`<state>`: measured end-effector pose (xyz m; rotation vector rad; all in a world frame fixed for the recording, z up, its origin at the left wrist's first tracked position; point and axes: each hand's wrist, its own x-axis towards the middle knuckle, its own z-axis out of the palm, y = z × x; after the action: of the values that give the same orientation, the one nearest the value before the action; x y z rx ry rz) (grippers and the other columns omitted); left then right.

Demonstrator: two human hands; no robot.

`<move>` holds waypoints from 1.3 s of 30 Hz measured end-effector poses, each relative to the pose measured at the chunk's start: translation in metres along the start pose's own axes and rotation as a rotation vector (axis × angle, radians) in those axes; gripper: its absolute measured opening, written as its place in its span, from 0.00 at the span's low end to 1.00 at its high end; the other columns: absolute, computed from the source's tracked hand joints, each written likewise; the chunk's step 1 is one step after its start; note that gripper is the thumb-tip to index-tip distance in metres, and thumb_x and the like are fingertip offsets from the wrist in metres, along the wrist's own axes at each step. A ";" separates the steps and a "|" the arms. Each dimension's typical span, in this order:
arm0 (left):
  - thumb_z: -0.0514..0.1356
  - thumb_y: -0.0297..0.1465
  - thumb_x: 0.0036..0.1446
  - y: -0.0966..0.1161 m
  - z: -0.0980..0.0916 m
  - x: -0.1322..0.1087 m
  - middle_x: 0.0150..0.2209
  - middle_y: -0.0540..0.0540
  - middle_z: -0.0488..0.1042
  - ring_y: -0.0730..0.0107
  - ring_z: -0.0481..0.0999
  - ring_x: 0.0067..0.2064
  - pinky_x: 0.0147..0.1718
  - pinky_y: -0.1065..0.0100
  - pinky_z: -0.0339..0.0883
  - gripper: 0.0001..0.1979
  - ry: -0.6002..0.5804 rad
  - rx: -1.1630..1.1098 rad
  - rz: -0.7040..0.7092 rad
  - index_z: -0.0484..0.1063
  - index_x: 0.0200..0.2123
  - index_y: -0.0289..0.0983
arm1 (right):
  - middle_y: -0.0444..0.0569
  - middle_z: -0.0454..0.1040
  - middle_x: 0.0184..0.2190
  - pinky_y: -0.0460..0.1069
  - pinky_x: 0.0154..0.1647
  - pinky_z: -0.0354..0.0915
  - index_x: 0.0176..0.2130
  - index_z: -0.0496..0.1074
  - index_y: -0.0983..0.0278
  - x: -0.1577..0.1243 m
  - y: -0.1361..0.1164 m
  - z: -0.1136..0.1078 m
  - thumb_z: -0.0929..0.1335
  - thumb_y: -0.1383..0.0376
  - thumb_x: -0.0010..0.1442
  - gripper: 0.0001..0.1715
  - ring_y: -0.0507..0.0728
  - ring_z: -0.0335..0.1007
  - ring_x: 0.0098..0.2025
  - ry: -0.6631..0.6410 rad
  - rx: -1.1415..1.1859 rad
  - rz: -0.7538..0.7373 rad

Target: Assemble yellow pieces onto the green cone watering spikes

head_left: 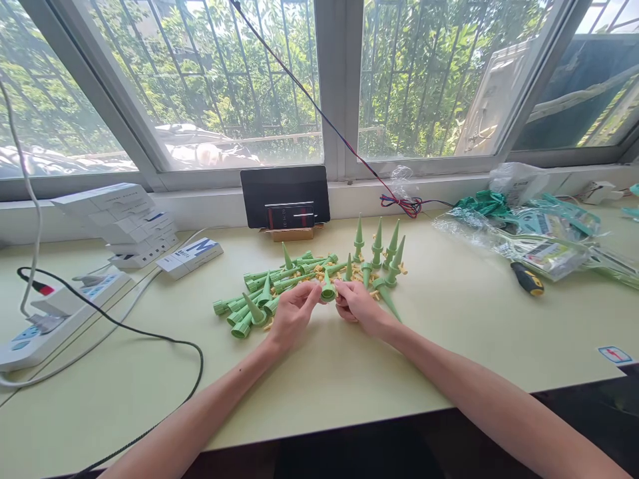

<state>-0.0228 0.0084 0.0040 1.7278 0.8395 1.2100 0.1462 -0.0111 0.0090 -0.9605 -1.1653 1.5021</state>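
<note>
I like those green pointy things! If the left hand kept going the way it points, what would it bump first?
Probably the green cone, which the left hand touches and shares with the right hand. Past it lie the right hand's fingers, though depth is unclear.

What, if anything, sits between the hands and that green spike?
Nothing visible does. The left hand and right hand both pinch the green spike between them, just in front of the pile of spikes.
</note>
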 end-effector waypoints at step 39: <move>0.65 0.38 0.58 -0.007 -0.005 0.003 0.51 0.42 0.77 0.59 0.79 0.47 0.50 0.55 0.75 0.19 -0.026 0.218 0.056 0.76 0.52 0.41 | 0.33 0.45 0.14 0.44 0.15 0.37 0.23 0.55 0.61 0.005 0.007 -0.004 0.64 0.52 0.63 0.23 0.45 0.40 0.13 0.048 -0.048 0.021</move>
<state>-0.0266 0.0149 -0.0003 1.9490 0.9419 1.1651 0.1471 -0.0058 0.0008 -1.0392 -1.1646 1.4654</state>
